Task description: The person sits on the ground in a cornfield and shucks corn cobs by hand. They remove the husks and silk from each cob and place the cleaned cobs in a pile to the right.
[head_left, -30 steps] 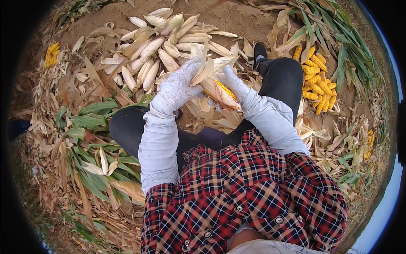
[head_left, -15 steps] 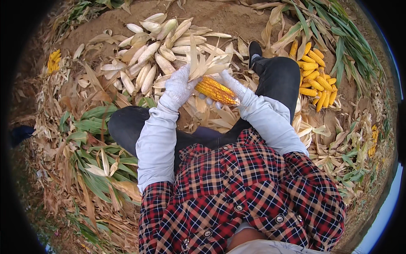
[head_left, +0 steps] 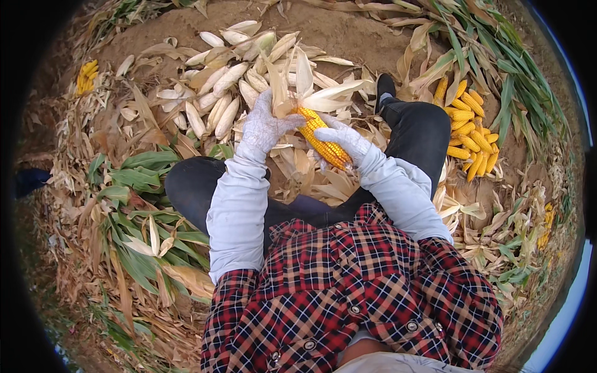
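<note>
Between my gloved hands, above my crossed legs, is an ear of corn [head_left: 326, 143] with bare yellow kernels. It slants down to the right. Pale dry husk leaves [head_left: 303, 78] fan out from its upper end. My left hand [head_left: 262, 126] is closed at that upper end, gripping the husk, its thumb against the base of the ear. Wrapped round the lower part of the cob is my right hand [head_left: 345, 140], thumb across the kernels; some of its fingers are hidden beneath.
A pile of corn ears in pale husks [head_left: 230, 78] lies ahead. Husked yellow ears [head_left: 471, 133] are heaped beyond my right knee, and a smaller yellow heap [head_left: 87, 77] sits far left. Green stalks [head_left: 140, 248] lie at left, with more leafy stalks [head_left: 507, 68] at far right.
The husk leaves have spread apart at the ear's upper end. My right hand has shifted from beside the husk onto the cob, and its thumb now crosses the kernels.
</note>
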### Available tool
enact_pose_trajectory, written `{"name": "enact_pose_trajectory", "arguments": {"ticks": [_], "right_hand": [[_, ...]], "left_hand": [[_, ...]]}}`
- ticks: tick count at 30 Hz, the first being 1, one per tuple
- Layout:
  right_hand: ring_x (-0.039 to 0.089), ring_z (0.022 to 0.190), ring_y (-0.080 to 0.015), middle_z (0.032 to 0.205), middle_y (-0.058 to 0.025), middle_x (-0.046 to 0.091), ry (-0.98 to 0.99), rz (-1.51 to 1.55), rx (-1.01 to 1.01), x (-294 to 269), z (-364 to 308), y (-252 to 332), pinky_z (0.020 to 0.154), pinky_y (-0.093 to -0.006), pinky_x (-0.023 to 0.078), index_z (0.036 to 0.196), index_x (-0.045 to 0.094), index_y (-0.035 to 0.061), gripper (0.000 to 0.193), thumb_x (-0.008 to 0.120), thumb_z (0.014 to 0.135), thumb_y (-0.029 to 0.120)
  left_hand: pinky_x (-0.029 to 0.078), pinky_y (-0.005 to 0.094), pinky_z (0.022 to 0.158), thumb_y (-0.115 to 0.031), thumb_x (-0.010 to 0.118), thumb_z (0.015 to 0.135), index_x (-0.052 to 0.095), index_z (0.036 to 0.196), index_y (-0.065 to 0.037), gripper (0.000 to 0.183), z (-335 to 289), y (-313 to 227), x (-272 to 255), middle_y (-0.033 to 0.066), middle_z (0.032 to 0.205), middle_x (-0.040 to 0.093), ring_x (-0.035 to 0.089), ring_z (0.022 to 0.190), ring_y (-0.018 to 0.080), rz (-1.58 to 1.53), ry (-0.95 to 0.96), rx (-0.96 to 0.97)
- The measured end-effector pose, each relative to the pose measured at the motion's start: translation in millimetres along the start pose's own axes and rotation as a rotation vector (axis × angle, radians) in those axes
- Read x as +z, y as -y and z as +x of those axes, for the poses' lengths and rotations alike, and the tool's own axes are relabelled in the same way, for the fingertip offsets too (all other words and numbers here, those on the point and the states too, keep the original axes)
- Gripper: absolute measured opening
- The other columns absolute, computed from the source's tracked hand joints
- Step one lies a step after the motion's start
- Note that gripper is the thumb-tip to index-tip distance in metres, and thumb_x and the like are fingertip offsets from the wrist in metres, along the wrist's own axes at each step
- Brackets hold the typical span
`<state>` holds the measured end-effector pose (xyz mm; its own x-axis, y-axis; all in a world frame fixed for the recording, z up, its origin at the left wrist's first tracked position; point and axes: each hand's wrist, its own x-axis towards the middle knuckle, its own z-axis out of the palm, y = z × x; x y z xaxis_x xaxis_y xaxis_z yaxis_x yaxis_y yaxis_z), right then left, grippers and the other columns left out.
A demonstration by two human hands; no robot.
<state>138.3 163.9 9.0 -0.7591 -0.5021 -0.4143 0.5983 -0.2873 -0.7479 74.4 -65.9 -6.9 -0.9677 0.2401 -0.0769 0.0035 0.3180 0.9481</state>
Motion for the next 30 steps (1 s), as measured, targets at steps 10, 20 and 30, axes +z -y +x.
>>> {"name": "enact_pose_trajectory", "arguments": {"ticks": [10,20,30], "right_hand": [[0.071,0.092,-0.0216,0.124,-0.0165,0.065,-0.185,-0.828,-0.098,-18,16,-30,0.076,-0.0328,0.060,0.152,0.042,0.0039,0.093,0.088,0.078,0.037],[0.064,0.119,-0.0290,0.131,-0.0206,0.064,-0.217,-0.712,-0.040,-27,26,-46,0.102,-0.0352,0.050,0.148,0.048,0.0001,0.093,0.084,0.077,0.048],[0.064,0.114,-0.0239,0.127,-0.0152,0.066,-0.245,-0.610,-0.064,-21,16,-32,0.100,-0.0334,0.050,0.147,0.049,-0.0003,0.088,0.084,0.078,0.040]], "left_hand": [[0.056,0.0368,0.090,-0.029,0.090,0.076,0.063,0.130,-0.002,0.066,-4,-18,39,0.0147,0.113,0.074,0.071,0.106,0.0267,0.060,-0.018,-0.172],[0.054,0.0354,0.096,-0.016,0.053,0.106,0.052,0.144,-0.010,0.038,26,57,52,0.0062,0.134,0.059,0.061,0.116,0.0195,-0.960,-0.309,-0.250],[0.053,0.0367,0.102,-0.005,0.070,0.092,0.060,0.131,0.006,0.042,19,37,36,0.0144,0.123,0.069,0.066,0.113,0.0234,-0.902,0.013,-0.273]]}}
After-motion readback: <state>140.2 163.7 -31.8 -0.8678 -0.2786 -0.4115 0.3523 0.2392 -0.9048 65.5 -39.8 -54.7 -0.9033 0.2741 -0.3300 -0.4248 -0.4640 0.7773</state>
